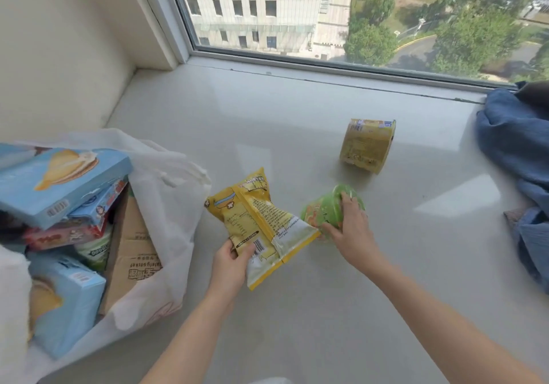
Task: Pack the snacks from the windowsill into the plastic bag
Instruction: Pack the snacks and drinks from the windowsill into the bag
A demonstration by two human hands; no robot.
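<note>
Yellow snack bag point(261, 223) is pinched at its near end by my left hand point(233, 264), above the windowsill point(297, 122). My right hand point(352, 229) closes over a green snack pack point(325, 210) lying mid-sill. Another yellow pack point(367, 144) sits nearer the window edge. At the left end, the white plastic bag point(169, 205) holds blue boxes point(59, 181).

Yellow packet point(258, 220), green snack point(329, 208), white bag point(172, 205), blue boxes point(62, 184).
</note>
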